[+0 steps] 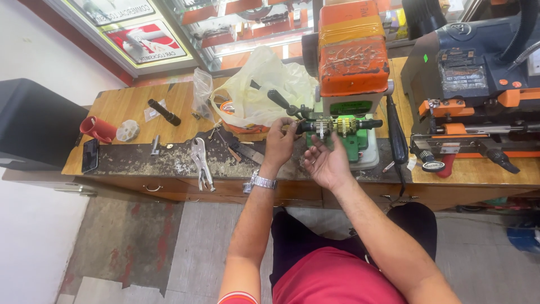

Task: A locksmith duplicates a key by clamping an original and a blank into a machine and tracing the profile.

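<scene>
the person's left hand (279, 141) is up at the clamp carriage (336, 126) of the orange and green key-cutting machine (349, 73), fingers pinched in at the left end of the carriage by its black lever (279, 100); whether anything is held in the pinch i cannot tell, it is too small to see. the right hand (326, 163) sits just below the carriage, palm up, fingers loosely spread and holding nothing, thumb reaching toward the vise. from where i stand, this looks like seating or adjusting something in the clamps, and doing it well would mean keeping the piece flat and square in the vise, holding it firm with the pinching fingers while the clamp is tightened, and keeping both hands away from the cutter behind. the wooden bench (129, 107) is worn and dusted with filings along its dark front strip, where locking pliers (200, 160) lie. to the left are a red cup (97, 129), a phone (90, 155) and a black handle (164, 112); a pale plastic bag (264, 84) slumps behind the hands, and a second, blue and orange machine (472, 84) stands to the right. glass display cases line the back, over a patchy concrete floor.
</scene>
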